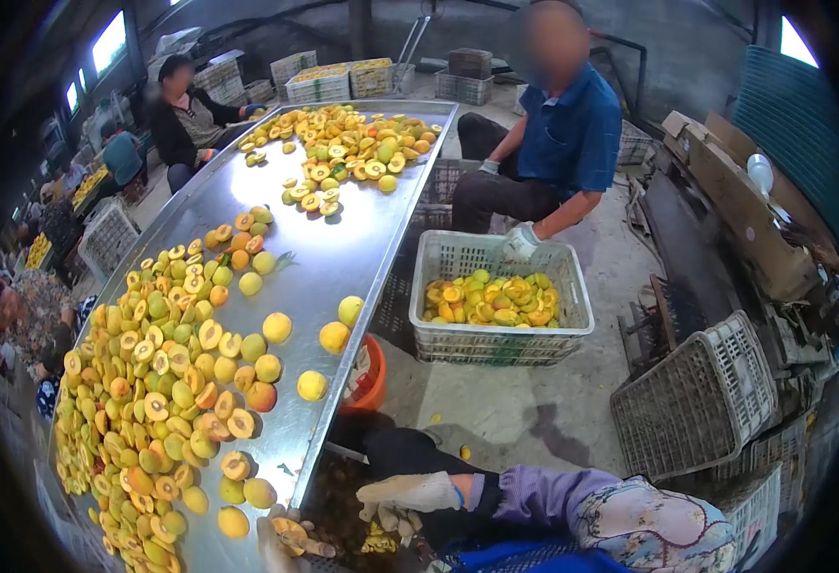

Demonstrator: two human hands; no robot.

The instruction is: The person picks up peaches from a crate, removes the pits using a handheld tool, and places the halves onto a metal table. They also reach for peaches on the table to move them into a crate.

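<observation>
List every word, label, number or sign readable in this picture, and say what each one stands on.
None can be read.
The white crate of halved fruit shows a dark patch low on its front wall, too blurred to read.
The stacked crates at the far end, the metal table and the cardboard show no legible print.

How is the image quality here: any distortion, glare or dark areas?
Head view: strong fisheye bend with black vignette at the corners; the metal table carries soft glare; windows top left are blown out; the gloved hands at the bottom edge stay fairly sharp.
</observation>
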